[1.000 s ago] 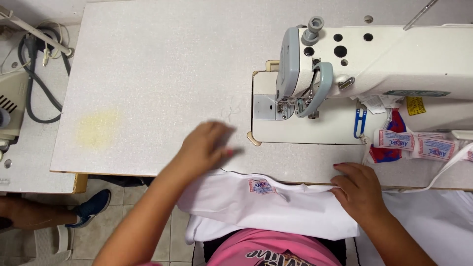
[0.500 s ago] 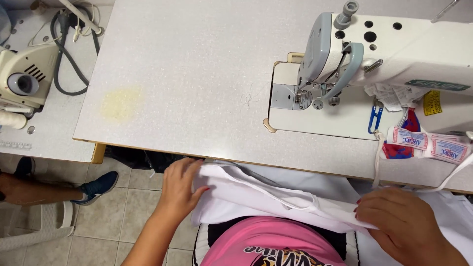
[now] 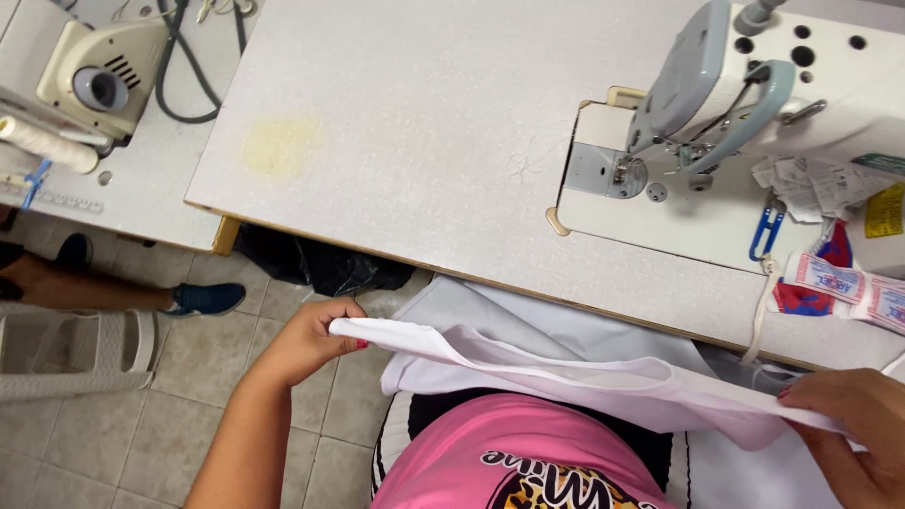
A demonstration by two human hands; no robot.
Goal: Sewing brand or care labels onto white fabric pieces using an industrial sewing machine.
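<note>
A white fabric piece is stretched across my lap, below the table's front edge. My left hand pinches its left end out over the tiled floor. Over at the bottom right corner, my right hand grips the fabric's other end. More white cloth hangs under the held piece. The white sewing machine stands on the table at the upper right, apart from both hands.
The speckled white table has a yellowish stain. A strip of printed labels and a blue clip lie by the machine. A second machine with thread cone sits at left. Another person's leg and blue shoe are on the floor.
Both hands pulled the white fabric off the table edge down to my lap and spread it wider apart. The view tilted down and left.
</note>
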